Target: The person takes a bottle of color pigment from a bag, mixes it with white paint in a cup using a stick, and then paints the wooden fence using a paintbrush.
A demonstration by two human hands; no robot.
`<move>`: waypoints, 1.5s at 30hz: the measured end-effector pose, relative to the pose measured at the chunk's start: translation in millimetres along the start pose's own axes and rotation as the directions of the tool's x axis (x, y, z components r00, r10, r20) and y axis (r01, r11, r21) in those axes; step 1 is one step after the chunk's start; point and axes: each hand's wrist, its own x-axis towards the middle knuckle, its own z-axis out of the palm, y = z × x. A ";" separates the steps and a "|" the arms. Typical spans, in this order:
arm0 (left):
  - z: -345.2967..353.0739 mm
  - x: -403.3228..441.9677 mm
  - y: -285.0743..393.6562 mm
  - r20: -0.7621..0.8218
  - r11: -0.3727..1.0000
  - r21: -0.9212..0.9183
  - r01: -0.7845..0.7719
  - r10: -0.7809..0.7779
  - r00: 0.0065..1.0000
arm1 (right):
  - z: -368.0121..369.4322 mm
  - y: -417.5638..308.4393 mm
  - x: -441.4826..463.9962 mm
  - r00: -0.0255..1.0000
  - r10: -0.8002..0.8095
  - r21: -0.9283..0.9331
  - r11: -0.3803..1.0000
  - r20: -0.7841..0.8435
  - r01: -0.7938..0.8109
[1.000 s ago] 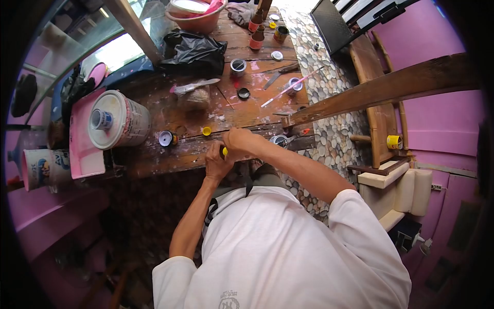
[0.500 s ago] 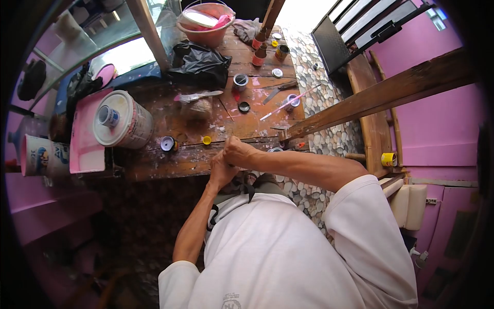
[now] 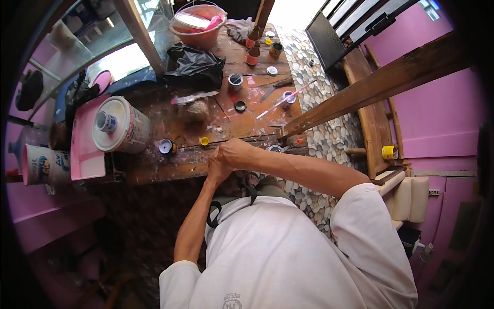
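Observation:
My left hand [image 3: 218,169] and my right hand [image 3: 235,153] are pressed together at the front edge of the paint-stained wooden table [image 3: 149,172]. Both look closed, the right lying over the left; whatever is between them is hidden. Just beyond them lies a small yellow cap [image 3: 205,141]. To its left stands a small open paint can [image 3: 165,146]. Another small can [image 3: 274,148] shows partly behind my right forearm. Farther back are an open can of dark paint [image 3: 235,81], a dark lid [image 3: 240,106], and a pink-and-white brush or stick [image 3: 278,104] resting across a can.
At left stand a large white bucket [image 3: 136,129] and a pink paint tray [image 3: 87,136]. A black plastic bag [image 3: 195,67], a pinkish bucket [image 3: 198,38] and brown bottles [image 3: 253,53] sit at the back. A wooden post [image 3: 370,85] slants in from the right.
The view has shifted slightly. My hands stay together; the right one has turned a little and lies flatter over the left. More of the can behind my right forearm shows.

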 end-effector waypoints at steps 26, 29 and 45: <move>-2.0 -11.2 -20.2 -0.213 0.996 0.088 0.001 0.018 0.977 | 1.9 19.7 -17.3 0.771 0.484 0.468 0.840 -0.415 -0.275; -8.7 -15.0 -26.4 -0.250 0.996 0.088 0.031 -0.008 0.968 | 56.8 26.6 -8.3 0.717 0.596 0.475 0.780 -0.362 -0.409; -38.2 -17.9 -25.0 -0.156 0.984 0.130 0.121 -0.101 0.983 | 137.1 14.1 8.9 0.651 0.575 0.435 0.813 -0.496 -0.388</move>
